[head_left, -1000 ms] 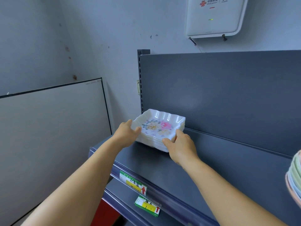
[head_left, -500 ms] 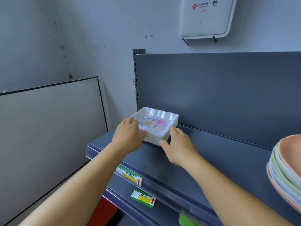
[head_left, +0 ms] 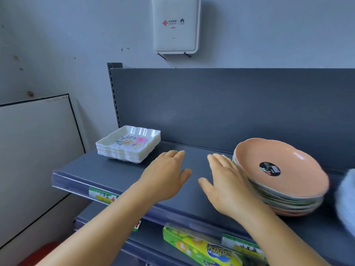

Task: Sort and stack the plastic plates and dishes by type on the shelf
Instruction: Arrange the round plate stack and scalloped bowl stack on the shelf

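Both hands free over the shelf

The left hand (head_left: pixel 166 175) and right hand (head_left: pixel 226 184) hover open and empty, fingers spread, above the shelf (head_left: pixel 119 172). The stack of white flowered dishes (head_left: pixel 129 144) stands at its back left corner. The right hand's fingers touch the stack of round pastel plates (head_left: pixel 282 177) toward the right end

A white wall-mounted box (head_left: pixel 175 25) is seen at the top centre, a white board (head_left: pixel 36 150) at left, and a green-yellow package (head_left: pixel 201 248) at the bottom.
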Demonstrator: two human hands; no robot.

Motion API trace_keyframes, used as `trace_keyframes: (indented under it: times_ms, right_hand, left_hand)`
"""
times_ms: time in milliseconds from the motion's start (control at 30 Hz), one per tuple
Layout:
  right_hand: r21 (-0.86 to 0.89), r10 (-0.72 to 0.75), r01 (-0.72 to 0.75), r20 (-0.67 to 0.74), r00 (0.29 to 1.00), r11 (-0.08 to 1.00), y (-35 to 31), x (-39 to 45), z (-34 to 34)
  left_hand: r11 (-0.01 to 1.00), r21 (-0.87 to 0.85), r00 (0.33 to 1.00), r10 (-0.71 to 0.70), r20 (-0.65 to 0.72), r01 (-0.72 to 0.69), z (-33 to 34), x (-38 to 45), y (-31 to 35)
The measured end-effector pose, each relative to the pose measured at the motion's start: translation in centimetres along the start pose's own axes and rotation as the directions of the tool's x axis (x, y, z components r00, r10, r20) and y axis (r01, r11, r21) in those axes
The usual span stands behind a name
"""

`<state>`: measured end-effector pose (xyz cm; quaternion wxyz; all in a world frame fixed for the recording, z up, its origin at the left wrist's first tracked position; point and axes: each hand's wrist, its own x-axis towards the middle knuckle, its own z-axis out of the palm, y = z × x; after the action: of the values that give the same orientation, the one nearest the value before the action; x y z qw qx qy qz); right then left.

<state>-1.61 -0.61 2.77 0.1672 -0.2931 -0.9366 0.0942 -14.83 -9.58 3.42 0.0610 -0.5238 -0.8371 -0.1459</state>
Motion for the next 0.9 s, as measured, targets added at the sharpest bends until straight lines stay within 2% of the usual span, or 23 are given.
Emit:
trace_keyframes:
  times_ms: [133, 300, 400, 500, 633, 767, 900]
  right_hand:
    - [-0.011, 0.047, -0.048, -0.067, 0.997, 0.999, 3.6, -3.6, -2.8]
    - [-0.004, 0.142, -0.143, -0.086, 0.986, 0.990, 8.8, -7.3, -6.0]
    - [-0.015, 0.197, -0.199, -0.086, 0.977, 0.980, 11.8, -8.9, -6.9]
    - [-0.004, 0.273, -0.273, -0.065, 0.960, 0.962, 14.0, -9.6, -7.1]
    - [0.170, 0.371, -0.359, -0.043, 0.928, 0.918, 15.9, -9.3, -6.0]
    - [0.389, 0.449, -0.421, 0.022, 0.893, 0.819, 15.6, -8.4, -4.4]
    - [0.499, 0.502, -0.422, -0.032, 0.864, 0.757, 14.9, -7.5, -3.3]
  left_hand:
    - [0.999, -0.015, 0.999, 0.045, 0.023, -0.044, 0.6, 0.0, 5.1]
    - [0.998, -0.027, 0.996, 0.067, 0.057, -0.065, 1.6, 0.1, 11.0]
    - [0.998, -0.046, 0.996, 0.048, 0.068, -0.045, 2.6, 0.7, 13.2]
    - [0.998, -0.047, 0.995, -0.027, 0.096, 0.032, 3.7, 1.4, 14.5]
    - [0.973, -0.171, 0.985, -0.142, 0.094, 0.157, 4.3, 2.1, 15.4]
    - [0.905, -0.306, 0.954, -0.266, 0.136, 0.296, 4.6, 2.9, 16.0]
    - [0.841, -0.385, 0.925, -0.346, 0.160, 0.381, 5.0, 3.9, 15.6]
